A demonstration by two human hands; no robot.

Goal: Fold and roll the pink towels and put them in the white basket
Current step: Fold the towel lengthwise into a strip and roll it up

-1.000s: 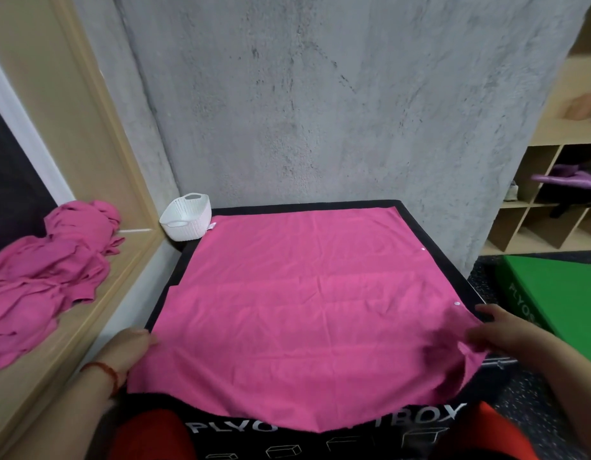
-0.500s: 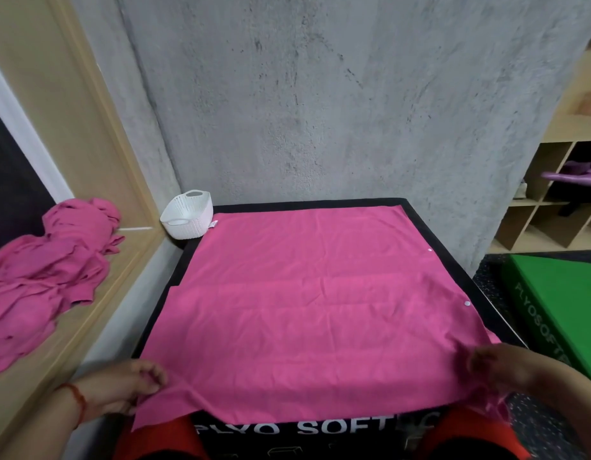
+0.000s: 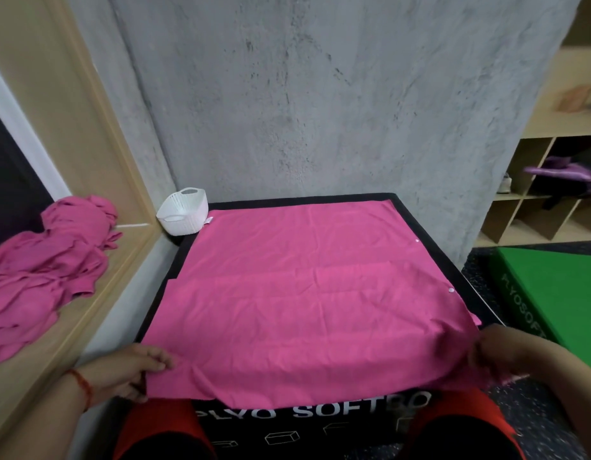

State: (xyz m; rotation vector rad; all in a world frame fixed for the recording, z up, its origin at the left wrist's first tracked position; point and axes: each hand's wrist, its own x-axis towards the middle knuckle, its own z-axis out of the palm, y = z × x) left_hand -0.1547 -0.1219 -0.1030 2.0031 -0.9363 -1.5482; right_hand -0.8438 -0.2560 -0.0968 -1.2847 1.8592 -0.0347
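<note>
1. The pink towel (image 3: 304, 310) lies spread over the black box (image 3: 353, 433). The left grip (image 3: 128, 370) and right grip (image 3: 516, 353) each pinch a near corner at the box's front edge.
2. Uneven lifting could skew the fold, or drag the far hem against the white basket (image 3: 184, 210) at the box's far-left corner.
3. A second ago the front hem sagged over the box's lettering; now the lettering shows.

Black box (image 3: 287, 433), green mat (image 3: 553, 283), shelves (image 3: 533, 196)

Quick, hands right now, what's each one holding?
Left hand: pinches the near left corner of the towel.
Right hand: grips the towel at its near right corner, though blurred.
</note>
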